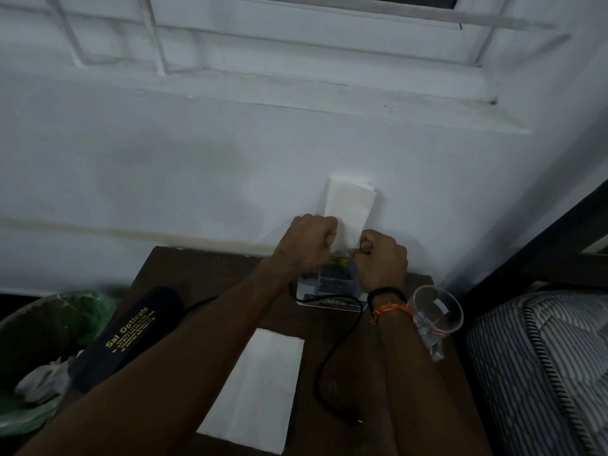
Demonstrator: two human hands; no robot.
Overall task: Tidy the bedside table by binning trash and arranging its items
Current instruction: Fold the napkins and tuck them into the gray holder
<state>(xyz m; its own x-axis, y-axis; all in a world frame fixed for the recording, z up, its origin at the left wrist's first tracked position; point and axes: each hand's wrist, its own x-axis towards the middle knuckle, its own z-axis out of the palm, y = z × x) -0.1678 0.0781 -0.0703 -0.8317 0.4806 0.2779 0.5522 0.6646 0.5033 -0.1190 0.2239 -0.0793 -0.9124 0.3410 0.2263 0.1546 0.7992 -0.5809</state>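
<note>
Both my hands hold a folded white tissue (349, 209) upright above the back of the dark wooden bedside table (204, 268). My left hand (307, 243) grips its left edge and my right hand (381, 258) pinches its lower right corner. Under my hands sits a small white box (332, 291), partly hidden. A second folded white tissue (260, 390) lies flat at the table's front. A black spectacle case (128, 334) with gold lettering lies on the left side. A black cable (324, 383) loops across the middle. A clear plastic cup (437, 311) lies at the right edge.
A bin (39, 327) lined with a green bag stands left of the table, with crumpled paper inside. A striped mattress (543, 363) is at the right. The white wall and a window sill rise directly behind the table.
</note>
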